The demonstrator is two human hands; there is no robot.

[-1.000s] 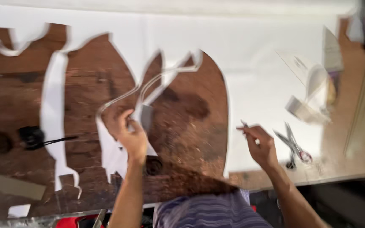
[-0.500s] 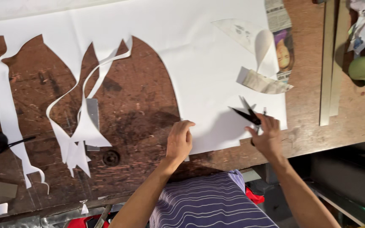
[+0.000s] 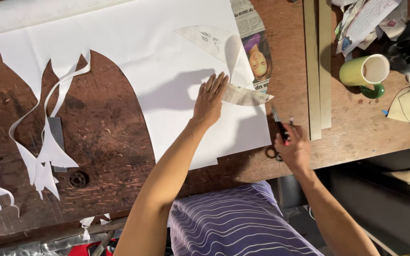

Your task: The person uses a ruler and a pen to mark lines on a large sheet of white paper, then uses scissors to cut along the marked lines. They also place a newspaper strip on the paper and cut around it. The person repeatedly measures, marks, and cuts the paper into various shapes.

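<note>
White paper sheet (image 3: 134,52) covers most of the dark wooden bench (image 3: 105,137) in your head view, with big arched shapes cut out of it. Your left hand (image 3: 209,100) lies flat on that sheet, fingers straight and close together, the fingertips touching a narrow curved paper template (image 3: 245,95) that points right, out over the sheet's edge. Above it rests a second, fin-shaped template (image 3: 205,40), and a newspaper cutout (image 3: 257,52) lies just beside that. Your right hand (image 3: 293,150) is at the bench's front edge, fingers curled around a pair of scissors (image 3: 277,127); the blades point up and away from you, one loop handle showing below your palm. Loose white paper offcuts (image 3: 43,151) trail across the bench far left. Further right lie long wooden strips (image 3: 316,71) and a yellow-green cup (image 3: 364,71).
</note>
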